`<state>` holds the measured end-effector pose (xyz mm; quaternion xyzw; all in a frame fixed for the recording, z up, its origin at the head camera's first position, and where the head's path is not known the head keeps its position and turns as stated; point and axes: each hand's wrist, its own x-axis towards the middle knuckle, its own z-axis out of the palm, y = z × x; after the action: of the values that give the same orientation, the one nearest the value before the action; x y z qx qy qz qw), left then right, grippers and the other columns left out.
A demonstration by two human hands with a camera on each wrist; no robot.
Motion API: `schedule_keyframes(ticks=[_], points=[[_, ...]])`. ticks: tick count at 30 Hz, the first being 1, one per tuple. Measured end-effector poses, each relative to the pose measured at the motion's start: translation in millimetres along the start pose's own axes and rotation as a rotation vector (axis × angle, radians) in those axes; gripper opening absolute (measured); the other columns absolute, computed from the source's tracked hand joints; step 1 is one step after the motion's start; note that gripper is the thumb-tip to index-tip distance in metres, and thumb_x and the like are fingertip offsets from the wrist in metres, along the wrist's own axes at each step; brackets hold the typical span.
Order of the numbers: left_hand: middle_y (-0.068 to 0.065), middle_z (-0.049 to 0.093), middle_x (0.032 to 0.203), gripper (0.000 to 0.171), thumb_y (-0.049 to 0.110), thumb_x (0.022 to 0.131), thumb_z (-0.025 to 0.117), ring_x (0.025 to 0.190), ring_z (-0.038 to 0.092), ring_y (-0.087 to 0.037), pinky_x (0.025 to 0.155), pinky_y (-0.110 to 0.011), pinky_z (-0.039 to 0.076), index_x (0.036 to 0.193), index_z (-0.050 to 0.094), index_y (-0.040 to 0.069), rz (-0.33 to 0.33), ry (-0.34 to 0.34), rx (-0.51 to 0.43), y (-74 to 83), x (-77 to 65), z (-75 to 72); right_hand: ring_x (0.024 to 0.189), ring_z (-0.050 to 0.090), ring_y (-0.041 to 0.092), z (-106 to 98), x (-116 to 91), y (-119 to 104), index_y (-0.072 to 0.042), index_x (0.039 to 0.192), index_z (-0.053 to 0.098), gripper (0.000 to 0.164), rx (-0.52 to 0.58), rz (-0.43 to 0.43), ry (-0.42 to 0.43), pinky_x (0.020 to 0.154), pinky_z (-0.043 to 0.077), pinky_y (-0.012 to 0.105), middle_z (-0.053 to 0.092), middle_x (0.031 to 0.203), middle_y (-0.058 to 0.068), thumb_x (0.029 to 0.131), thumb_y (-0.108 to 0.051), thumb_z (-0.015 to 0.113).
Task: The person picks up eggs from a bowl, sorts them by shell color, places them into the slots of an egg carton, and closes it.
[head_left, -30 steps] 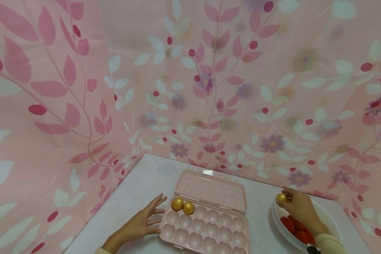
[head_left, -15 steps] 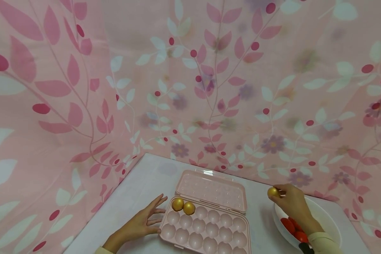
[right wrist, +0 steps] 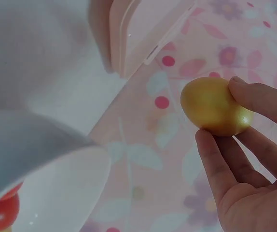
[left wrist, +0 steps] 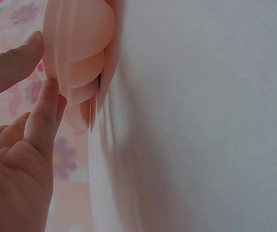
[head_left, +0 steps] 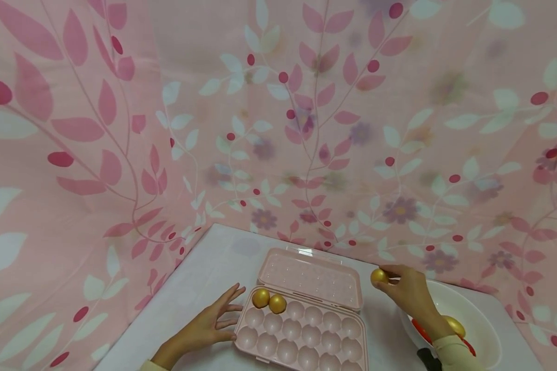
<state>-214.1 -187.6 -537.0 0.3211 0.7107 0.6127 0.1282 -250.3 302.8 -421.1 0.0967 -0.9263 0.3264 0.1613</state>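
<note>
Between thumb and fingertips, my right hand (head_left: 407, 289) pinches a golden egg (right wrist: 215, 107), held in the air between the white bowl (head_left: 485, 330) and the pink egg tray (head_left: 301, 322). Two golden eggs (head_left: 261, 298) sit side by side in the back left cups of the tray; its other visible cups hold nothing. My left hand (head_left: 201, 327) has its fingers spread, with thumb and fingertips touching the tray's left rim, as the left wrist view shows. The tray's lid (head_left: 312, 278) lies folded back behind it.
In the bowl lie several red pieces (right wrist: 2, 212) and another golden egg (head_left: 454, 325). A black object (head_left: 428, 358) shows by the right sleeve. Pink flowered cloth (head_left: 306, 129) hangs along the back and left of the white table (head_left: 234, 247).
My right hand has lifted the golden egg out over the bowl's edge and carried it left toward the tray. The egg still in the bowl has come into view. My left hand stays put.
</note>
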Motion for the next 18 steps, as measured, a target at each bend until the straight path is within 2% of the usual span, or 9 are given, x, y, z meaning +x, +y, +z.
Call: schedule_keyframes(ticks=[4,9,13,18], points=[[-0.013,0.012,0.161,0.106,-0.001,0.083,0.074,0.134,0.036,-0.043,0.103,-0.04,0.045,0.158,0.003,0.025,-0.001,0.008,0.009,0.0,-0.1,0.4,0.086,0.071,0.026,10,2,-7,0.0,0.108,0.072,0.039,0.033,-0.022,0.009,0.073,0.06,0.032,0.072,0.096,0.01,0.074,-0.012,0.085],[-0.016,0.012,0.161,0.106,0.0,0.083,0.074,0.134,0.037,-0.043,0.103,-0.039,0.045,0.158,0.003,0.024,0.002,0.008,0.013,0.5,-0.4,0.5,0.086,0.07,0.026,21,2,-16,0.002,0.105,0.072,0.037,0.07,-0.056,0.033,0.074,0.06,0.035,0.072,0.094,0.012,0.073,-0.009,0.086],[-0.016,0.011,0.161,0.105,0.0,0.084,0.074,0.135,0.037,-0.041,0.103,-0.038,0.045,0.158,0.004,0.026,-0.012,0.011,0.011,-0.3,0.0,0.8,0.085,0.071,0.023,29,2,-25,-0.001,0.102,0.073,0.033,0.109,-0.059,0.026,0.074,0.06,0.034,0.073,0.093,0.009,0.073,-0.008,0.086],[-0.017,0.01,0.161,0.104,0.0,0.084,0.073,0.135,0.035,-0.043,0.104,-0.039,0.044,0.158,0.004,0.026,-0.005,0.003,0.005,-1.7,0.3,0.5,0.082,0.072,0.023,42,0,-37,-0.002,0.103,0.074,0.035,0.153,-0.033,0.011,0.071,0.06,0.031,0.073,0.093,0.009,0.071,-0.009,0.087]])
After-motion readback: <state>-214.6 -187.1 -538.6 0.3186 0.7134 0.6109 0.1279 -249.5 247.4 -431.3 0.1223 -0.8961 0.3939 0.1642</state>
